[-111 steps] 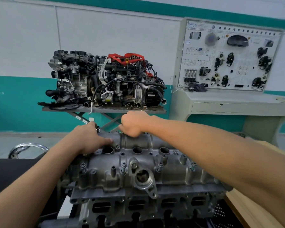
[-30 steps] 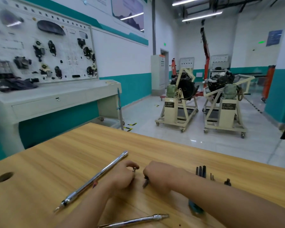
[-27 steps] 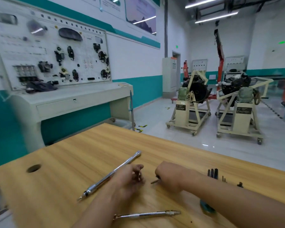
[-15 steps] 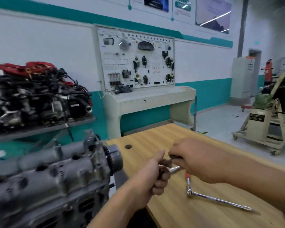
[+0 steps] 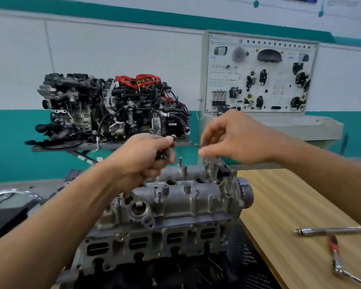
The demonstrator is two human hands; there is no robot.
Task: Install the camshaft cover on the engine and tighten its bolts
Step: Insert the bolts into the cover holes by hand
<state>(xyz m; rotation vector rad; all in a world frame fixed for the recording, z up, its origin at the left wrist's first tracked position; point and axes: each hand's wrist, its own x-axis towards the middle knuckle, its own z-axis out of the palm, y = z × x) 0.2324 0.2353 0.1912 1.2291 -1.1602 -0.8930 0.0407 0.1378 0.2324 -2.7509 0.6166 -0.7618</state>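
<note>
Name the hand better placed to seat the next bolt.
Right: the right hand pinches a small dark bolt just above the far edge of the grey cast-metal camshaft cover; the left hand only grips spare bolts.

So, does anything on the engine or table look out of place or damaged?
Nothing stands out. The camshaft cover sits level on the engine, no visible damage or spill. The left hand grips bolts; the right hand pinches a bolt. The ratchet lies on the table.
</note>
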